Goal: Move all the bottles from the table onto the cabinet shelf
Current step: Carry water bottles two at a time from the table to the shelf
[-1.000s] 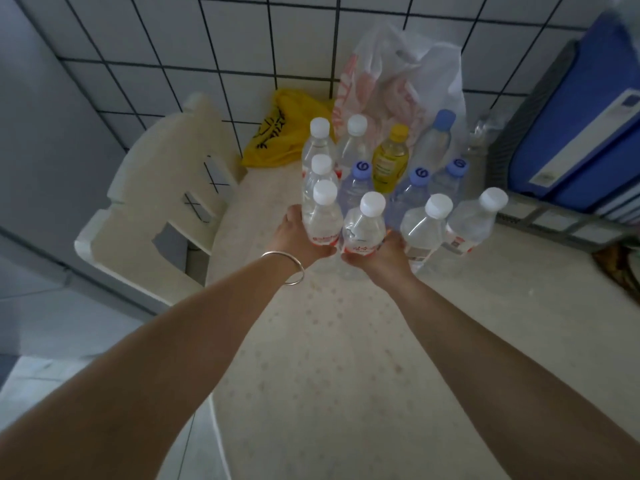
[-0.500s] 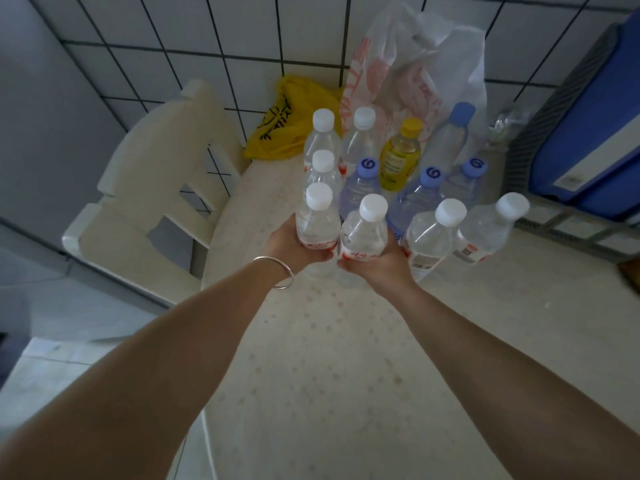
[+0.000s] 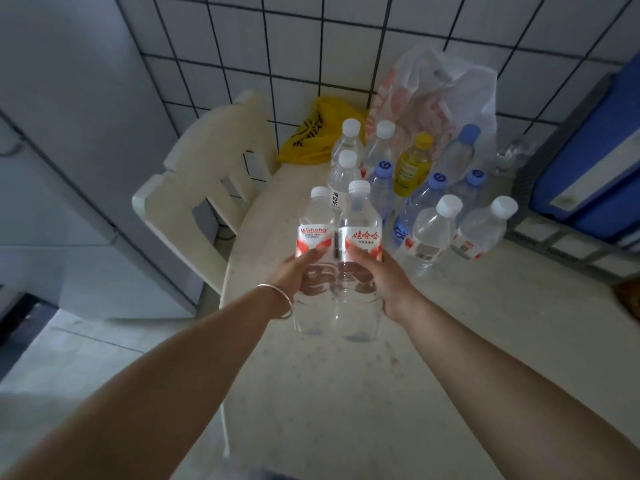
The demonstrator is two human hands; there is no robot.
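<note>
My left hand [image 3: 297,271] grips a clear water bottle with a red-and-white label [image 3: 314,237], held upright above the table [image 3: 467,341]. My right hand [image 3: 384,278] grips a second, like bottle [image 3: 360,233] pressed against the first. Both bottles are lifted off the tabletop. Behind them several more bottles stand on the table: clear ones with white caps [image 3: 433,226], blue-capped ones [image 3: 381,181] and one yellow bottle [image 3: 412,164]. No cabinet shelf is in view.
A cream plastic chair [image 3: 204,181] stands at the table's left edge. A yellow bag [image 3: 318,133] and a white plastic bag [image 3: 436,95] lie against the tiled wall. A blue box on a grey crate [image 3: 588,174] fills the right.
Both hands have lifted their bottles up and toward me, away from the group on the table. The view has shifted, showing more wall and floor on the left.
</note>
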